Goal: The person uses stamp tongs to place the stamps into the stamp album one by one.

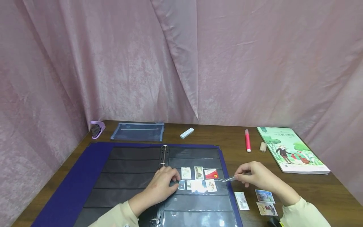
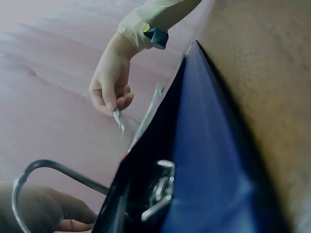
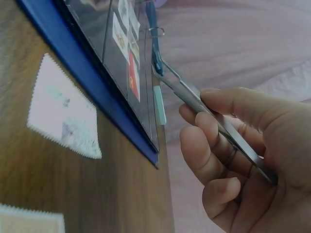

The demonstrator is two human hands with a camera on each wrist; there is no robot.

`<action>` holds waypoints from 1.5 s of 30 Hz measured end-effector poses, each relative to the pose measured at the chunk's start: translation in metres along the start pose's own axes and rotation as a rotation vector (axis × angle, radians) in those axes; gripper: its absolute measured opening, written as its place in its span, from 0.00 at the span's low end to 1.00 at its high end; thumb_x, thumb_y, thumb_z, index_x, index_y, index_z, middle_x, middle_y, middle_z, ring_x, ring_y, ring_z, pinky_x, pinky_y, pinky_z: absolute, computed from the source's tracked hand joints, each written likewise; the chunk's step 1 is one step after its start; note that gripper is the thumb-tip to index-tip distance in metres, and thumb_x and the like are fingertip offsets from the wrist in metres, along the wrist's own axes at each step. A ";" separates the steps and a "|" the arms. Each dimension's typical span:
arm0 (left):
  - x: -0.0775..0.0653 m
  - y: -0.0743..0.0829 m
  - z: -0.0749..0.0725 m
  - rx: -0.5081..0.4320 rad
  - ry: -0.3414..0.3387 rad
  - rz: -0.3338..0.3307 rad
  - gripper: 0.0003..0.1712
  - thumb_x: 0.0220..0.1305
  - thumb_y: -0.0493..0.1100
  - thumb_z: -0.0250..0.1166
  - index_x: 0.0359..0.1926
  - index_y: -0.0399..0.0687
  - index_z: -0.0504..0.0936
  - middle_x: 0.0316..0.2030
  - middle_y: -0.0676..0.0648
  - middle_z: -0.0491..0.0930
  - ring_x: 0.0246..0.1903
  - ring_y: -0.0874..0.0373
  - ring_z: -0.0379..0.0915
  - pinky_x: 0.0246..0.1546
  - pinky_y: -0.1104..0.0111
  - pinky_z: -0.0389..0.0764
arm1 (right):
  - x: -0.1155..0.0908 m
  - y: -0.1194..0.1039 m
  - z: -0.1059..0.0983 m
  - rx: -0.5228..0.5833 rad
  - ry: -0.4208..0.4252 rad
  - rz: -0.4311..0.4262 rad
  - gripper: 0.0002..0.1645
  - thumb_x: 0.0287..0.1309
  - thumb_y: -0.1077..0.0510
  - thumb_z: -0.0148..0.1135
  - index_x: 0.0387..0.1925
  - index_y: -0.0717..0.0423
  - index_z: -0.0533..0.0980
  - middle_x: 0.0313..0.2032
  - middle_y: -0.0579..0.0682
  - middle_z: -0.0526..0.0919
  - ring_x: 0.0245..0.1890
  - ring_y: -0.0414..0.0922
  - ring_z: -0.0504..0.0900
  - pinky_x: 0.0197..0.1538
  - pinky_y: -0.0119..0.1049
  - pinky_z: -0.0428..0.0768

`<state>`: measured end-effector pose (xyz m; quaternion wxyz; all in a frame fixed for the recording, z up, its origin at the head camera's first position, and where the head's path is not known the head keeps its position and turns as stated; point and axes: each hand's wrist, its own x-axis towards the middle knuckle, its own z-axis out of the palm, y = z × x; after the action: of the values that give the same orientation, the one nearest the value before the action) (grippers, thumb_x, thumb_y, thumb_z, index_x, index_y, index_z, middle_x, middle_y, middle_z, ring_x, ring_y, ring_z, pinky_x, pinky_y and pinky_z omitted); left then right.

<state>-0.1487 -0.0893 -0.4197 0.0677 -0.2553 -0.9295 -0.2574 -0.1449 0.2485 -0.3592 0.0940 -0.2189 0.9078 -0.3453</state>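
An open blue stamp album [image 1: 71, 183] with black pocket pages lies on the table. My right hand [image 1: 255, 175] pinches metal tweezers [image 1: 227, 179] between thumb and fingers, their tips pointing left over the right page's edge. Close to the tips are a red and white stamp [image 1: 211, 174] and a pale stamp [image 1: 211, 185]. Several other stamps stand in two rows on that page. In the right wrist view the tweezers [image 3: 194, 101] have slightly parted tips with no stamp between them. My left hand [image 1: 161, 184] rests, fingers relaxed, by the binder rings, its fingertips beside a small blue stamp [image 1: 181, 185].
Right of the album lie a pale stamp [image 1: 241, 201] and two picture stamps [image 1: 265, 196]. Farther back are a green book [image 1: 292, 148], a pink marker [image 1: 247, 141], a beige eraser-like block [image 1: 262, 147], a white block [image 1: 187, 133], a mesh pouch [image 1: 138, 131] and a purple stapler [image 1: 97, 129].
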 end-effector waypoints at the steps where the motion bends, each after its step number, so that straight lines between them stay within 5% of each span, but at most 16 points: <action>1: 0.000 0.000 -0.001 0.002 -0.003 0.002 0.08 0.48 0.42 0.66 0.29 0.57 0.74 0.26 0.59 0.68 0.30 0.66 0.58 0.37 0.68 0.63 | -0.002 0.000 0.000 0.000 0.000 0.003 0.10 0.55 0.51 0.58 0.29 0.54 0.79 0.21 0.44 0.77 0.17 0.33 0.75 0.23 0.29 0.73; 13: -0.005 0.009 -0.014 0.086 -0.081 0.053 0.12 0.49 0.48 0.67 0.36 0.56 0.77 0.34 0.56 0.72 0.36 0.64 0.63 0.42 0.65 0.67 | -0.036 0.013 -0.004 -0.010 0.041 0.020 0.11 0.57 0.52 0.56 0.32 0.56 0.79 0.18 0.44 0.78 0.17 0.32 0.74 0.22 0.31 0.74; 25: -0.019 0.028 -0.030 0.141 -0.202 0.138 0.15 0.48 0.50 0.68 0.39 0.56 0.76 0.33 0.58 0.72 0.32 0.67 0.61 0.36 0.73 0.68 | -0.053 0.039 -0.001 -0.004 0.119 -0.042 0.07 0.57 0.57 0.56 0.33 0.53 0.79 0.21 0.42 0.80 0.18 0.31 0.75 0.24 0.28 0.71; 45: -0.030 0.033 -0.019 0.231 -0.188 0.175 0.19 0.45 0.54 0.69 0.38 0.57 0.75 0.34 0.58 0.73 0.36 0.67 0.65 0.45 0.67 0.71 | -0.060 0.069 0.004 0.015 0.212 0.045 0.07 0.56 0.56 0.58 0.32 0.54 0.79 0.18 0.40 0.77 0.17 0.34 0.75 0.24 0.29 0.73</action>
<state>-0.1059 -0.0880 -0.3964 0.0317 -0.3488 -0.9293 -0.1169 -0.1134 0.3192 -0.4070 0.0070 -0.1601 0.9147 -0.3709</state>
